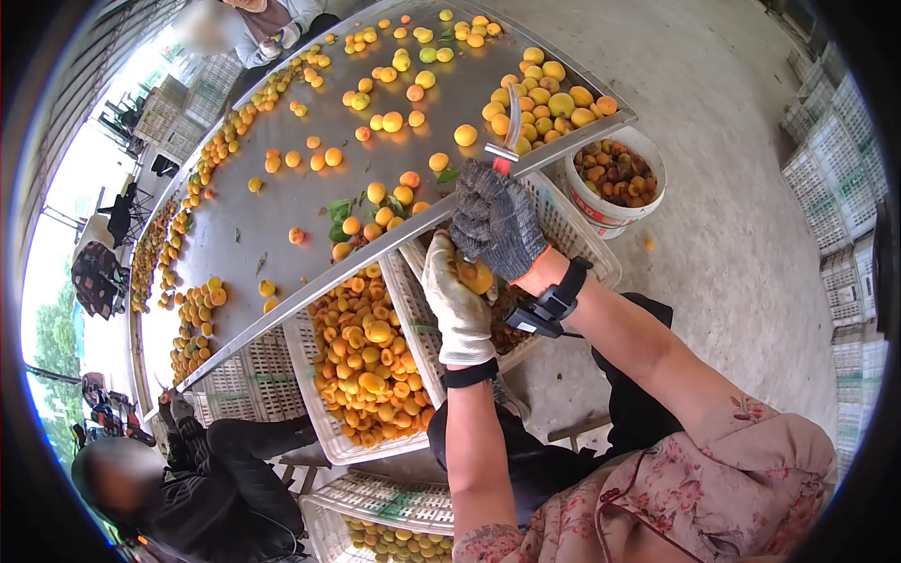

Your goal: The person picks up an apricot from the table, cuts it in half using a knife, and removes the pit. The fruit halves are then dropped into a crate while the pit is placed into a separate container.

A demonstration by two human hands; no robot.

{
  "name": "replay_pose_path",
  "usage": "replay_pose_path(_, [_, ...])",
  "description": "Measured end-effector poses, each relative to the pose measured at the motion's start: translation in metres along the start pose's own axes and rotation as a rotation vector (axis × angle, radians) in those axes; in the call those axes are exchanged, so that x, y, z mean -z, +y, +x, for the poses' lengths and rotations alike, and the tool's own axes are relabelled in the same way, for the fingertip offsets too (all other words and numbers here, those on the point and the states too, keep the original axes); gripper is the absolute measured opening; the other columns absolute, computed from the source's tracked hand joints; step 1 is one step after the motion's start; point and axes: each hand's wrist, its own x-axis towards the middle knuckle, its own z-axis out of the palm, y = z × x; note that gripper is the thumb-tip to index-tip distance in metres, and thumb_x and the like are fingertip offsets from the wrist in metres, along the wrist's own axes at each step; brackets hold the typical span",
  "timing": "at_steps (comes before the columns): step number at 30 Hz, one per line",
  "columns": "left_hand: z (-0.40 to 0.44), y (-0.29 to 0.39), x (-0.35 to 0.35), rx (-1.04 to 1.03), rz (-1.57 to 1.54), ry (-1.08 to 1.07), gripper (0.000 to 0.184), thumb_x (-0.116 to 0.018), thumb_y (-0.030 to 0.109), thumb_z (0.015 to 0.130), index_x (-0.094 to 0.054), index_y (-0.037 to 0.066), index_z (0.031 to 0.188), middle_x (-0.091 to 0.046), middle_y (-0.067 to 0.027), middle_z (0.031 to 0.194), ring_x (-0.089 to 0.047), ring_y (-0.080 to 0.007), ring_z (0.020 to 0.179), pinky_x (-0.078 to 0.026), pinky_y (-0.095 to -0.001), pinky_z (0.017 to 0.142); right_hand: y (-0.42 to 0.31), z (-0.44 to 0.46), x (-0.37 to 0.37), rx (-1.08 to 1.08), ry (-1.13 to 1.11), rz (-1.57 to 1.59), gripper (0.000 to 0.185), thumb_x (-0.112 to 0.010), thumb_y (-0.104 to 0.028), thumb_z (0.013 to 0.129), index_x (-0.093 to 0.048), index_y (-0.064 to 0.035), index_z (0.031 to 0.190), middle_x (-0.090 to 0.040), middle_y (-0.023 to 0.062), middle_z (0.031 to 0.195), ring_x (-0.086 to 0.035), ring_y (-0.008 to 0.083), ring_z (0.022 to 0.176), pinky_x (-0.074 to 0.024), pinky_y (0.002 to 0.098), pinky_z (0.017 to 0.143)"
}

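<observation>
My left hand (458, 296), in a whitish work glove, is closed around an orange-yellow apricot (475, 276) just below the edge of the metal table (282, 220). Right beside it, my right hand (496, 218) wears a dark grey knitted glove and is wrapped round the red handle of a curved blade (513, 122), which points up over the table. Beneath my hands is a crate (574, 220) with dark contents partly hidden by them. To the left stands a white crate (324, 413) full of halved apricots (366, 361).
Whole apricots (554, 103) lie across the tabletop. A white bucket (615, 214) of brownish fruit stands to the right. A person in dark clothes (221, 497) sits at the lower left; another person (282, 33) is across the table. Stacked crates (831, 178) line the right side.
</observation>
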Motion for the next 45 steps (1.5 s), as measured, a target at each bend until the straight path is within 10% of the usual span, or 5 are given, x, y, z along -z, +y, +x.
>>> replay_pose_path(19, [0.01,-0.014,0.008,0.04,0.087,0.025,0.031,-0.042,0.045,0.094,-0.048,0.014,0.099,-0.054,-0.0043,0.069,-0.052,-0.0194,0.05,-0.04,-0.0287,0.04,-0.03,-0.01,-0.005,0.202,0.235,-0.315,0.015,-0.065,-0.02,0.084,-0.056,-0.0126,0.074,-0.046,-0.0043,0.052,-0.043,0.0079,0.04,-0.0321,0.0233,0.035])
replay_pose_path(23, [0.032,-0.022,0.024,-0.254,-0.09,0.005,0.047,-0.039,0.048,0.094,-0.052,0.005,0.107,-0.061,-0.0084,0.092,-0.059,-0.0207,0.083,-0.049,-0.0332,0.075,-0.04,-0.026,0.0,-0.025,0.176,-0.749,0.017,-0.07,-0.023,0.079,-0.062,-0.0105,0.086,-0.052,-0.0027,0.058,-0.047,0.007,0.048,-0.0365,0.0221,0.044])
replay_pose_path(25, [0.043,-0.034,0.037,-0.032,-0.109,-0.164,0.045,-0.038,0.046,0.095,-0.052,0.007,0.11,-0.057,-0.0058,0.102,-0.054,-0.0173,0.095,-0.044,-0.0314,0.087,-0.046,-0.036,0.01,-0.336,0.093,-0.918,0.024,-0.071,-0.026,0.078,-0.062,-0.0091,0.092,-0.051,-0.0026,0.056,-0.042,0.0065,0.041,-0.0323,0.0226,0.038])
replay_pose_path(31, [0.023,-0.045,-0.001,-0.074,0.234,-0.151,0.06,-0.035,0.055,0.092,-0.044,0.005,0.125,-0.046,-0.013,0.125,-0.042,-0.0256,0.115,-0.028,-0.0452,0.101,-0.136,-0.007,0.067,0.022,0.107,-1.131,0.021,-0.069,-0.019,0.077,-0.059,-0.011,0.094,-0.045,-0.0058,0.055,-0.039,0.005,0.038,-0.0296,0.0211,0.035])
replay_pose_path(45, [0.021,-0.041,0.001,0.132,0.266,-0.114,0.036,-0.046,0.036,0.093,-0.054,0.006,0.111,-0.057,-0.007,0.107,-0.054,-0.0191,0.1,-0.041,-0.0362,0.09,-0.289,0.091,0.107,-0.206,0.639,-2.096,0.032,-0.076,-0.022,0.062,-0.063,0.0053,0.073,-0.063,0.0166,0.067,-0.061,0.0268,0.059,-0.0479,0.0405,0.059])
